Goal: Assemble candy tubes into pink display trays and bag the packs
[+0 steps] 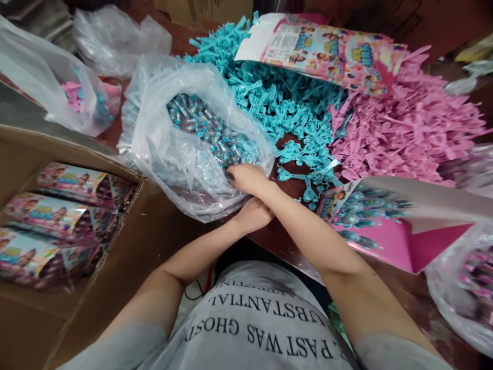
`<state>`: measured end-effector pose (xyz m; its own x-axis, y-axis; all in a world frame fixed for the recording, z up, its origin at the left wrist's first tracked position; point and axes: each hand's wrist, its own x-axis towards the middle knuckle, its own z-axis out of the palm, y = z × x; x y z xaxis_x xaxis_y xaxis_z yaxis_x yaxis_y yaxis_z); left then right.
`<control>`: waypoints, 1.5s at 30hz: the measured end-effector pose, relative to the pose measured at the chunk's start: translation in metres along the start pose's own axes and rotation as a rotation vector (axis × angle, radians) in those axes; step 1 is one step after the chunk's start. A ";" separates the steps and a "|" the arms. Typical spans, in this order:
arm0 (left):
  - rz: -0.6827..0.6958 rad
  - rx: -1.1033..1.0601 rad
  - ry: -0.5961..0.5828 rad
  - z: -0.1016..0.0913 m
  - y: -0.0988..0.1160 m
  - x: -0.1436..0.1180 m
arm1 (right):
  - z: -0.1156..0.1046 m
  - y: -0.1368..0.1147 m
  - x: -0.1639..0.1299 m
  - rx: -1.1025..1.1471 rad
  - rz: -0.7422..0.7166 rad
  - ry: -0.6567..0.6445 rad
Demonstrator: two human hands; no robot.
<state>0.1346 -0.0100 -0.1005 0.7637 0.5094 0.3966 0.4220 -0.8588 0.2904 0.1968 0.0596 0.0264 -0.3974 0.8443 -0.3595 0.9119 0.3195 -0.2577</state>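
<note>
Reaching into the clear bag (185, 149), the right hand (246, 177) curls its grip over small blue tubes (210, 128); left hand (252, 215) beneath, grip hidden.

Small packing workshop, hand-assembly bench. Past my fingers (234, 174) lies a clear plastic bag (169, 154) full of small blue tubes; beyond it, loose heaps of blue plastic parts (269, 97) and pink plastic parts (404, 128). Printed card packaging (331, 51) on top of the heaps. Left of my fingers, a cardboard carton (127, 267) holds finished printed packs in rows. More bags all round.
</note>
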 end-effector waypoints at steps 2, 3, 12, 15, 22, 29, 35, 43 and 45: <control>0.020 -0.033 0.015 -0.003 0.000 0.002 | -0.001 0.002 -0.004 0.026 -0.017 0.037; 0.022 -0.044 0.030 -0.007 0.000 0.001 | -0.002 0.005 -0.010 0.059 -0.024 0.093; -0.397 -0.450 0.235 -0.093 0.010 -0.032 | 0.006 0.056 -0.116 0.933 -0.202 0.744; -0.480 -0.631 0.227 -0.103 0.009 -0.030 | 0.025 0.054 -0.122 1.043 -0.228 0.620; -0.431 -0.785 0.219 -0.109 0.006 -0.026 | 0.038 0.057 -0.125 1.099 -0.252 0.458; -0.205 -0.149 0.276 -0.125 0.001 -0.037 | 0.023 0.053 -0.125 0.602 -0.225 0.494; -0.172 0.088 0.191 -0.130 -0.009 -0.054 | 0.031 0.043 -0.112 0.502 -0.208 0.410; -0.237 -0.187 0.253 -0.127 -0.019 -0.060 | 0.025 0.046 -0.114 0.501 -0.377 0.424; -0.183 -0.137 0.268 -0.126 -0.019 -0.059 | 0.022 0.047 -0.112 0.513 -0.369 0.381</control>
<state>0.0201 -0.0168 -0.0194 0.5185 0.6663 0.5360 0.4569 -0.7457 0.4850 0.2818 -0.0299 0.0351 -0.5210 0.8413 0.1444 0.5259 0.4496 -0.7220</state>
